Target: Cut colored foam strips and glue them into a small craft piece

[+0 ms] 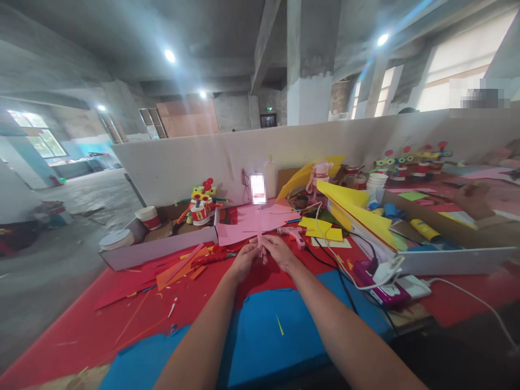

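Both hands meet over the middle of the table, their fingers pinching a narrow pink paper strip that stands up between them. My left hand grips it from the left, and my right hand from the right. The strip's lower end is partly hidden by the fingers. Just beyond lies a larger sheet of pink paper. Close to my right hand rests a pink glue gun. Red-handled scissors lie left of my left hand.
Blue sheet covers the near edge. A purple power strip with cables sits right, beside a box of paper pieces. Orange scraps and a paper-cup robot figure are left. A person's hand shows far right.
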Demonstrator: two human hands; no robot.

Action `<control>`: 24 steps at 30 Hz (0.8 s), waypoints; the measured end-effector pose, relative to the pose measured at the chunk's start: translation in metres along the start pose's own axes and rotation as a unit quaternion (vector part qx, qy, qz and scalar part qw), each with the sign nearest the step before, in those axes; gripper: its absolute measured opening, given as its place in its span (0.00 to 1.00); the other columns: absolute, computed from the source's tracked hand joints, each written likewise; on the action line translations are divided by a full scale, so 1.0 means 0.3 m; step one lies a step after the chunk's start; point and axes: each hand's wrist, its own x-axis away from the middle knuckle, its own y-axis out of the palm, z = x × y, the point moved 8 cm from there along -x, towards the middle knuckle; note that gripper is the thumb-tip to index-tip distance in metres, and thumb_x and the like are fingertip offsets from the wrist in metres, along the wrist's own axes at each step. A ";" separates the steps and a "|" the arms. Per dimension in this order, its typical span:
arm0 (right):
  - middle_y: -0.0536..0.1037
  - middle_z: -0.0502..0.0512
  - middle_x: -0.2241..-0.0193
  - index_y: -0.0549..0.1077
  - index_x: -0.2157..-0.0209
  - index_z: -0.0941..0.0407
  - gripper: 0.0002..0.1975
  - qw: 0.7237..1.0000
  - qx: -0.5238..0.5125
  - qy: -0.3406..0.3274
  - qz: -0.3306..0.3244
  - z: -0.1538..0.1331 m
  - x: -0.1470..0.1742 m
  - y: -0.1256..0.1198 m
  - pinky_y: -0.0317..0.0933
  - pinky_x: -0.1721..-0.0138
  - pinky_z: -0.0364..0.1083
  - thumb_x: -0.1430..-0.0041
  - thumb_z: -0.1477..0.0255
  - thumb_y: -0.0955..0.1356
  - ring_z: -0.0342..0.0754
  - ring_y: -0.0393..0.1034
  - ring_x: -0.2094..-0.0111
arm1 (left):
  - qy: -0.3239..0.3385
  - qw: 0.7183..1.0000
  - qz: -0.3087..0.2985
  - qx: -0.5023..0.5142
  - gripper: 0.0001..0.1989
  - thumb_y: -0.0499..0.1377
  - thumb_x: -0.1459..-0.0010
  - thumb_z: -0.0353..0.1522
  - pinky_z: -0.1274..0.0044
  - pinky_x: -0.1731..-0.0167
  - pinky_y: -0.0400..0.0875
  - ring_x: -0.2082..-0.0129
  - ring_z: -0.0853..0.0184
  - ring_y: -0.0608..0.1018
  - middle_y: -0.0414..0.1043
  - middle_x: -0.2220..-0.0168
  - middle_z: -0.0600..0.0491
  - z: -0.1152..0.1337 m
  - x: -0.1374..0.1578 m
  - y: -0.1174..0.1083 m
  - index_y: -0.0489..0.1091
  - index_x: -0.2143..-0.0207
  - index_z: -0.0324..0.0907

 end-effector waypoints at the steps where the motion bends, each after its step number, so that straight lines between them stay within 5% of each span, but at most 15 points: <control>1: 0.65 0.42 0.87 0.77 0.63 0.60 0.24 1.000 0.002 -0.002 0.017 0.004 0.000 -0.003 0.56 0.83 0.40 0.46 0.52 0.67 0.38 0.59 0.88 | 0.000 1.000 0.005 0.001 0.19 0.62 0.48 0.46 0.77 0.73 0.62 0.79 0.70 0.70 0.71 0.80 0.50 -0.004 -0.002 -0.003 0.71 0.77 0.38; 7: 0.63 0.43 0.87 0.76 0.67 0.58 0.23 0.992 -0.018 -0.019 0.124 0.020 0.007 -0.029 0.54 0.87 0.40 0.48 0.51 0.66 0.39 0.57 0.88 | 0.020 0.997 0.044 -0.058 0.21 0.62 0.48 0.47 0.79 0.76 0.59 0.81 0.72 0.68 0.69 0.81 0.52 0.011 -0.005 -0.012 0.69 0.79 0.38; 10: 0.61 0.43 0.87 0.76 0.66 0.58 0.23 0.993 -0.031 -0.019 0.115 0.009 0.007 -0.023 0.57 0.87 0.41 0.48 0.51 0.66 0.40 0.57 0.87 | 0.024 0.996 0.031 -0.076 0.21 0.61 0.47 0.48 0.79 0.78 0.58 0.83 0.73 0.66 0.67 0.83 0.54 0.023 -0.001 -0.002 0.69 0.77 0.38; 15: 0.72 0.50 0.78 0.76 0.64 0.58 0.24 0.994 -0.064 -0.016 0.086 -0.008 0.003 -0.019 0.61 0.84 0.42 0.50 0.51 0.68 0.41 0.59 0.82 | -0.004 0.999 0.022 -0.035 0.20 0.60 0.45 0.47 0.80 0.81 0.54 0.85 0.74 0.64 0.66 0.85 0.55 0.002 0.003 -0.006 0.69 0.75 0.39; 24: 0.68 0.47 0.84 0.76 0.61 0.57 0.24 0.992 -0.079 -0.021 0.099 0.012 -0.007 -0.034 0.58 0.88 0.40 0.49 0.52 0.68 0.40 0.56 0.85 | 0.025 0.996 0.034 -0.074 0.21 0.60 0.47 0.48 0.79 0.78 0.59 0.83 0.73 0.66 0.68 0.83 0.54 0.004 -0.007 -0.006 0.70 0.73 0.38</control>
